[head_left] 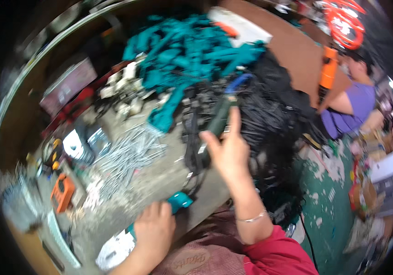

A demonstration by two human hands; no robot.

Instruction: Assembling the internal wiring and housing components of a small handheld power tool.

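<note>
Teal part [178, 200] at the bench's [159, 178] near edge, left hand [154, 229] closed over it; only its upper-right tip shows, long axis running lower-left to upper-right. Loose silver screws [130, 153] lie left of centre. Right hand [227, 149] raised mid-bench, fingers wrapped around a dark green tool [219, 117], blue-handled end pointing up and right toward the far edge. Teal pile [182, 50] and black pile [265, 105] behind.

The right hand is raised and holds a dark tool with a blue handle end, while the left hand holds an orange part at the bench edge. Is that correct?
Almost. In the head view, the left hand holds a teal part, not an orange one. The right hand is indeed raised with the dark tool.
</note>
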